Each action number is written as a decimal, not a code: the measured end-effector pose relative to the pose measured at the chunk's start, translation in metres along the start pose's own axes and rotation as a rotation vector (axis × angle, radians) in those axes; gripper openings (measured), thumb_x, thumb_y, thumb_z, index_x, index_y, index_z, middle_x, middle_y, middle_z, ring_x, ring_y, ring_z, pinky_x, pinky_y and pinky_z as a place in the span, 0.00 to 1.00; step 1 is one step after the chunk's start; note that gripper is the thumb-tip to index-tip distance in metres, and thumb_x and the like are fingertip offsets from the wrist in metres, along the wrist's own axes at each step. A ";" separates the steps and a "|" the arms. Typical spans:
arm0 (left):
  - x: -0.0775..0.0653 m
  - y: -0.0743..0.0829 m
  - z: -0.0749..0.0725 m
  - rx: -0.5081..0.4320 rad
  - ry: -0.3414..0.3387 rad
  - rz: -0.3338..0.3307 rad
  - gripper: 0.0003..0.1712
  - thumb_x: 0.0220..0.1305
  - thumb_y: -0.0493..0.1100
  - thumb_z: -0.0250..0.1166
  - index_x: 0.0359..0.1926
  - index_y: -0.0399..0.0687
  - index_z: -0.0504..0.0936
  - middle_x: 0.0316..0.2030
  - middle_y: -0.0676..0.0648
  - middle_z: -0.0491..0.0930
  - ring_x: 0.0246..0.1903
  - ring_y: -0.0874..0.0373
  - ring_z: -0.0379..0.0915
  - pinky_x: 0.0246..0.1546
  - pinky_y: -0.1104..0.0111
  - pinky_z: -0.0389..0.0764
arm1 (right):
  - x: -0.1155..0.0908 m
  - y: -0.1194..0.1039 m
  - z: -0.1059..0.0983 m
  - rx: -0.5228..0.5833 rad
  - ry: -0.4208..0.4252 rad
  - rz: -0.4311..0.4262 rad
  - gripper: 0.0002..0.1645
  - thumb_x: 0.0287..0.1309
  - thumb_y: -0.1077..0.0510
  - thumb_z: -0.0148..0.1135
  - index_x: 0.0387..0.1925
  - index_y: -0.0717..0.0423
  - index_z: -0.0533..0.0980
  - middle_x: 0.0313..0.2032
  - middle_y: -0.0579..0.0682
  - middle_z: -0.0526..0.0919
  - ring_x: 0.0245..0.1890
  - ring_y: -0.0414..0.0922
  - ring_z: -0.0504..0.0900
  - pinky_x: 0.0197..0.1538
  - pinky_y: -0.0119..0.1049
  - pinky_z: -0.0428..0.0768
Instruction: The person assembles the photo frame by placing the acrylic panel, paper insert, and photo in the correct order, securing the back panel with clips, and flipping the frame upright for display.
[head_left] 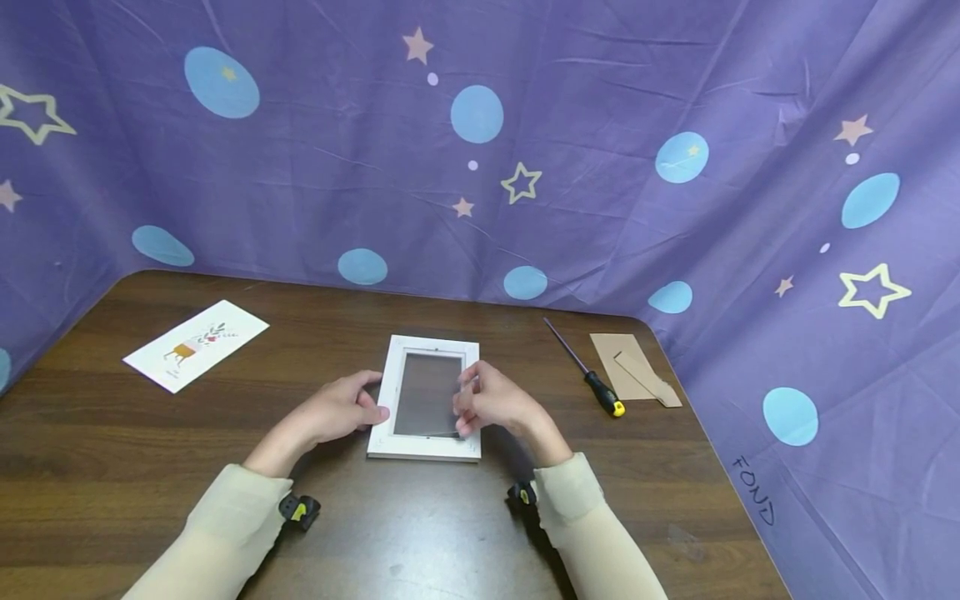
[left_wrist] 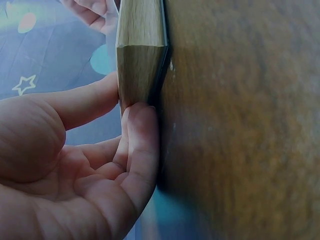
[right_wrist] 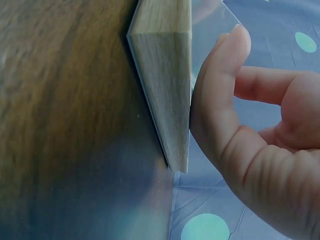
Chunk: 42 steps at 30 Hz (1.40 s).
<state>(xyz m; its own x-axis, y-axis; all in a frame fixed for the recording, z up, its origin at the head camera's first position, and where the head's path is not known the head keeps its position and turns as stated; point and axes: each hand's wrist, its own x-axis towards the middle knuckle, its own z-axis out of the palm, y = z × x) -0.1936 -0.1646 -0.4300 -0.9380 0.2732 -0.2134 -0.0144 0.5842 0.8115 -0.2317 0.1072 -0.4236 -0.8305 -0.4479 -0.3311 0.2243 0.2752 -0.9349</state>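
Your left hand (head_left: 337, 408) grips the left side of the white picture frame (head_left: 423, 448), which lies flat on the counter (head_left: 330, 321) between your hands. Your right hand (head_left: 495, 402), fingers bent over the frame's right side, pinches a clear pane (right_wrist: 214, 16) that stands tilted over the opening. Frame reads as light and stiff; steady it by the outer sides. Pane likely thin, slick, easily smudged, fragile if glass: take it by the edges, no flexing. Farther out right, a screwdriver (head_left: 585, 371) lies beside the brown backing board (head_left: 617, 360) with its stand leg (head_left: 643, 377); far left, a printed card (head_left: 195, 346). Purple curtain (head_left: 600, 100) behind. Hard to make out: the pane's outline, nearly lost from above; whether its lower edge touches the frame; glass or plastic. Your right fingertips' exact contact is unclear, and both wrist views cut off most of the frame.
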 end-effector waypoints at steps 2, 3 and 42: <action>0.000 0.000 0.000 0.002 0.001 0.001 0.43 0.70 0.42 0.71 0.76 0.28 0.63 0.37 0.43 0.82 0.35 0.53 0.79 0.38 0.63 0.80 | 0.000 0.000 0.001 0.004 0.011 0.001 0.38 0.64 0.75 0.55 0.71 0.69 0.52 0.36 0.59 0.78 0.23 0.47 0.82 0.30 0.37 0.89; 0.001 -0.001 0.000 0.002 0.001 0.002 0.43 0.70 0.42 0.71 0.76 0.28 0.63 0.37 0.43 0.82 0.35 0.53 0.79 0.38 0.63 0.80 | 0.000 0.000 0.001 0.004 0.016 0.001 0.42 0.63 0.75 0.55 0.74 0.68 0.50 0.37 0.59 0.78 0.22 0.47 0.82 0.30 0.37 0.89; 0.001 -0.001 -0.001 0.007 -0.004 0.010 0.43 0.70 0.42 0.71 0.76 0.26 0.62 0.37 0.43 0.83 0.36 0.53 0.79 0.38 0.63 0.79 | -0.002 -0.003 0.013 -0.595 0.156 -0.104 0.46 0.74 0.60 0.60 0.81 0.72 0.48 0.13 0.47 0.81 0.11 0.38 0.80 0.22 0.39 0.87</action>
<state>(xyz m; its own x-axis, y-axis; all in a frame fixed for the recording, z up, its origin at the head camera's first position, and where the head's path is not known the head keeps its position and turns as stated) -0.1949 -0.1652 -0.4306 -0.9368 0.2818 -0.2073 -0.0028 0.5866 0.8099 -0.2238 0.0961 -0.4221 -0.9075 -0.3805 -0.1779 -0.1466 0.6838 -0.7148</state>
